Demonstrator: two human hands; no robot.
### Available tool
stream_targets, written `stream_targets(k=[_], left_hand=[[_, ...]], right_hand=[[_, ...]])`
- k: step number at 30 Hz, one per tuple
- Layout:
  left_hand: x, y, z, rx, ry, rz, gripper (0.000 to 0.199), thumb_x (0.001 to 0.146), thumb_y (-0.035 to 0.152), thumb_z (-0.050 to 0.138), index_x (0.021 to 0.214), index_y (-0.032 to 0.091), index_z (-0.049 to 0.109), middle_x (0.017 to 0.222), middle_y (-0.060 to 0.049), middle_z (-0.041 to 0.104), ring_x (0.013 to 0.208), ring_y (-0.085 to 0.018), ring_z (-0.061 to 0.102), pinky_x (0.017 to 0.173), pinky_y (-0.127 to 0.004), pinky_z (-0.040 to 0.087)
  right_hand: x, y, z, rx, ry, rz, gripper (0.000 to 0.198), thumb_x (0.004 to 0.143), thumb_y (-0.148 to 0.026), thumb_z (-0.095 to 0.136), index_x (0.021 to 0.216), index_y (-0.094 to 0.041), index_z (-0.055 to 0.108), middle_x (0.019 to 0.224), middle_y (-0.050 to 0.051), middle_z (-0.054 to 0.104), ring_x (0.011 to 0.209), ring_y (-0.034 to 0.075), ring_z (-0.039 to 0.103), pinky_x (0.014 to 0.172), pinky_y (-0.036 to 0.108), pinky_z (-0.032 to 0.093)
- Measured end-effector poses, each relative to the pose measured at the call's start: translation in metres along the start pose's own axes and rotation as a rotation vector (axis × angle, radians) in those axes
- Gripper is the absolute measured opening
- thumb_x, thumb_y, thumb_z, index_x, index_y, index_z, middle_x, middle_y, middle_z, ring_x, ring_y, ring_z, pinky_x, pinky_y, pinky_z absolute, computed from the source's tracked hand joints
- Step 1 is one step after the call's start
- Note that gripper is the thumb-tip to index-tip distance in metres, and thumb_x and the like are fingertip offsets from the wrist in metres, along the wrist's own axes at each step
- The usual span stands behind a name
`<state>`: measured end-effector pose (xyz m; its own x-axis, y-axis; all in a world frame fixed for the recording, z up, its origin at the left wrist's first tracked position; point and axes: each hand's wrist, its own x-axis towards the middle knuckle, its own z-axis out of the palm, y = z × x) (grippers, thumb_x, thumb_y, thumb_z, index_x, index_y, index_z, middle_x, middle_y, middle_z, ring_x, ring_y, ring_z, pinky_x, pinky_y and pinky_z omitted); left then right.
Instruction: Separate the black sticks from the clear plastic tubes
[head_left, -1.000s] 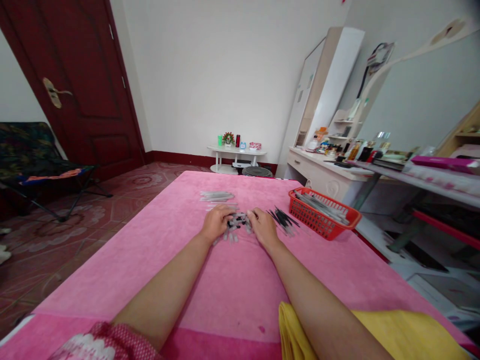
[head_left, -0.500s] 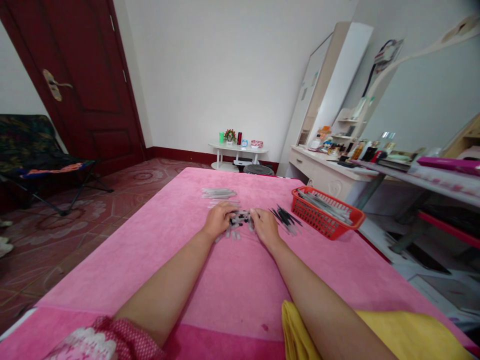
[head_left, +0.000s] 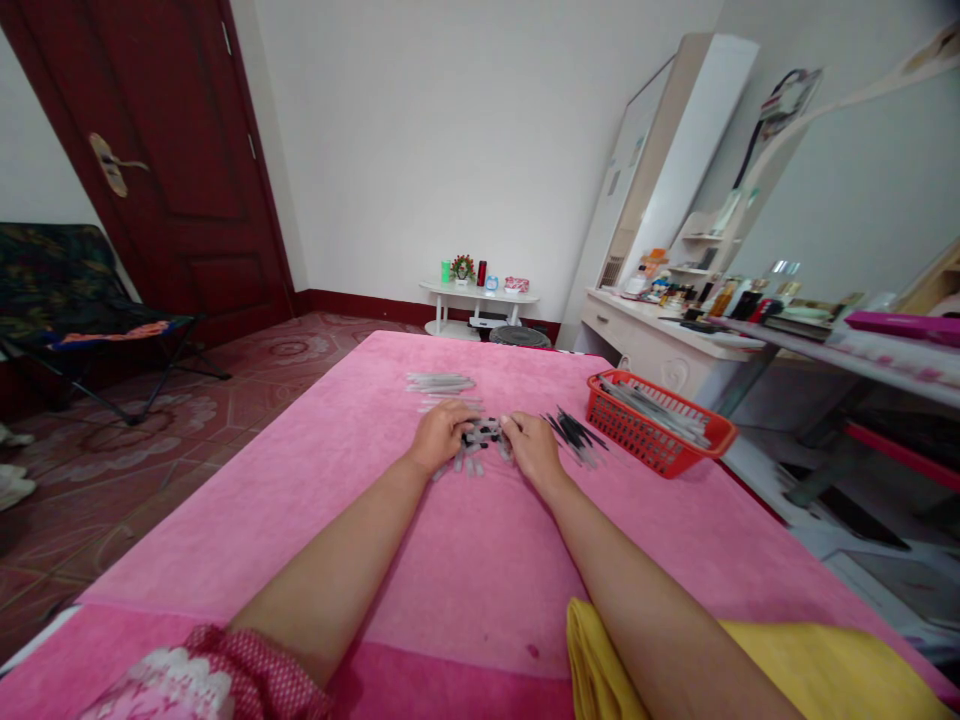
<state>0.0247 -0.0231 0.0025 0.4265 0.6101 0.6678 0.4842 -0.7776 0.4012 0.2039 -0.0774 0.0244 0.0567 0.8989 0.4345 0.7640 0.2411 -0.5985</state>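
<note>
My left hand (head_left: 441,438) is at the left side of a small pile of short clear, grey and black pieces (head_left: 481,434). Its fingers curl inward and look pinched, but what is in them is too small to make out. On the pile's other side, my right hand (head_left: 531,446) has thumb and fingers pressed together, with their contents likewise unclear. Several short clear pieces (head_left: 469,466) lie just in front. Behind my left hand are thin translucent sticks (head_left: 440,382) in a stack. Slim black sticks (head_left: 574,432) with clear ends lie right of my right hand.
An orange-red plastic basket (head_left: 634,440) filled with greyish sticks stands on the right of the pink-covered table (head_left: 315,500). A folded yellow cloth (head_left: 817,660) lies near the front right edge, by my right forearm. A low white table (head_left: 480,292) stands beyond.
The view has shifted slightly. Both hands stay at the pile, with only slight finger movement.
</note>
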Motion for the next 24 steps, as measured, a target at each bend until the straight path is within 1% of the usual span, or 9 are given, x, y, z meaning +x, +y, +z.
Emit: stream_targets(k=[3,5,7,9,11,15,20,22,24], left_hand=[[-0.001,0.0,0.0,0.001,0.002,0.002,0.025,0.077,0.008,0.058,0.095,0.019,0.071,0.098,-0.006,0.07,0.098,-0.02,0.06,0.09,-0.036,0.047],[-0.001,-0.001,0.0,-0.016,0.043,-0.013,0.028,0.076,0.007,0.057,0.096,0.021,0.071,0.099,-0.005,0.07,0.099,-0.021,0.06,0.09,-0.036,0.047],[-0.001,-0.004,0.0,-0.062,0.138,-0.055,0.031,0.075,0.005,0.056,0.096,0.022,0.07,0.1,-0.004,0.07,0.101,-0.021,0.06,0.091,-0.036,0.047],[-0.001,-0.007,-0.001,-0.146,0.284,-0.139,0.029,0.075,0.005,0.055,0.094,0.021,0.069,0.098,-0.005,0.07,0.098,-0.021,0.062,0.09,-0.036,0.048],[0.001,-0.009,-0.002,-0.281,0.447,-0.24,0.021,0.076,0.009,0.056,0.092,0.019,0.065,0.093,-0.006,0.07,0.092,-0.021,0.065,0.086,-0.036,0.05],[0.006,-0.007,-0.007,-0.659,0.663,-0.377,0.019,0.076,0.017,0.061,0.091,0.019,0.05,0.089,-0.005,0.069,0.084,-0.018,0.069,0.08,-0.033,0.054],[0.007,0.003,-0.012,-1.04,0.697,-0.545,0.036,0.068,0.023,0.072,0.091,0.019,0.044,0.089,-0.005,0.07,0.078,-0.018,0.07,0.067,-0.029,0.056],[0.007,0.005,-0.012,-1.125,0.679,-0.591,0.04,0.066,0.023,0.075,0.092,0.019,0.045,0.088,-0.005,0.07,0.078,-0.019,0.071,0.065,-0.027,0.056],[0.007,0.006,-0.011,-1.196,0.655,-0.627,0.041,0.064,0.022,0.077,0.091,0.018,0.047,0.087,-0.005,0.07,0.08,-0.02,0.07,0.065,-0.026,0.055]], right_hand=[[0.002,0.006,0.005,0.185,-0.106,0.121,0.048,0.09,-0.046,0.033,0.057,-0.018,0.054,0.047,0.001,0.055,0.041,0.012,0.049,0.046,0.023,0.032],[0.004,0.008,0.004,0.223,-0.129,0.186,0.055,0.092,-0.049,0.026,0.059,-0.017,0.056,0.047,0.002,0.056,0.038,0.013,0.049,0.045,0.023,0.033],[0.004,0.006,-0.002,0.089,-0.094,0.189,0.056,0.092,-0.05,0.027,0.061,-0.016,0.059,0.052,0.004,0.06,0.045,0.013,0.054,0.048,0.023,0.034],[0.004,0.0,-0.01,-0.156,-0.071,0.157,0.046,0.087,-0.049,0.041,0.065,-0.016,0.064,0.062,0.006,0.065,0.059,0.015,0.06,0.053,0.023,0.035],[0.002,-0.007,-0.018,-0.371,-0.122,0.131,0.031,0.077,-0.047,0.057,0.072,-0.019,0.068,0.074,0.006,0.07,0.071,0.018,0.063,0.057,0.024,0.036],[-0.004,-0.022,-0.022,-0.57,-0.273,0.095,0.024,0.07,-0.042,0.066,0.081,-0.022,0.07,0.088,0.008,0.072,0.084,0.022,0.065,0.062,0.026,0.039],[-0.008,-0.024,-0.011,-0.572,-0.298,0.049,0.017,0.073,-0.032,0.063,0.081,-0.019,0.069,0.088,0.011,0.071,0.085,0.025,0.066,0.065,0.029,0.042],[-0.006,-0.019,-0.006,-0.472,-0.236,0.042,0.016,0.073,-0.031,0.061,0.079,-0.018,0.068,0.084,0.011,0.071,0.082,0.024,0.065,0.065,0.029,0.042],[-0.003,-0.011,-0.001,-0.251,-0.16,0.041,0.015,0.073,-0.029,0.06,0.077,-0.017,0.067,0.079,0.009,0.07,0.076,0.021,0.064,0.064,0.028,0.043]])
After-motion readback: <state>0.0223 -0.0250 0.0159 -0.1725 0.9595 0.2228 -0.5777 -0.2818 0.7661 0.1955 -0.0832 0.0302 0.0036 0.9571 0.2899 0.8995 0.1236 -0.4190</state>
